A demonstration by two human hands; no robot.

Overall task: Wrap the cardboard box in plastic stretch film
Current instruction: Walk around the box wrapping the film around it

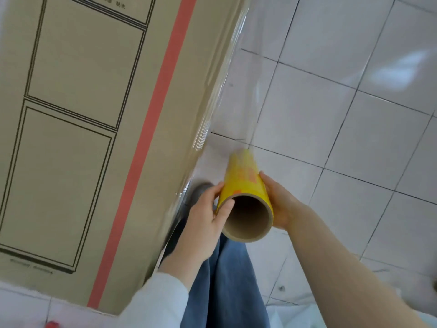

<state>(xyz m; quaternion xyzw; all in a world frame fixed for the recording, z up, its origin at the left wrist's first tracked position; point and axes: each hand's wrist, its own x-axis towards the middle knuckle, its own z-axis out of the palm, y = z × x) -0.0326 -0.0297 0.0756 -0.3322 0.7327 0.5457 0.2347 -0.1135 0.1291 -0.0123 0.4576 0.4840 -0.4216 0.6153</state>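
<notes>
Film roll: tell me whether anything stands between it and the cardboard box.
Nothing visible does. The left hand and right hand hold the film roll beside the cardboard box; only the stretched film itself spans the gap, over floor tiles.

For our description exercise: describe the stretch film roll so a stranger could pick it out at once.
Start at the big cardboard box with a red stripe on the left. Right of it, over the white tiled floor, the left hand and right hand hold a roll. It alone is bright yellow, its hollow brown core facing the camera.
</notes>
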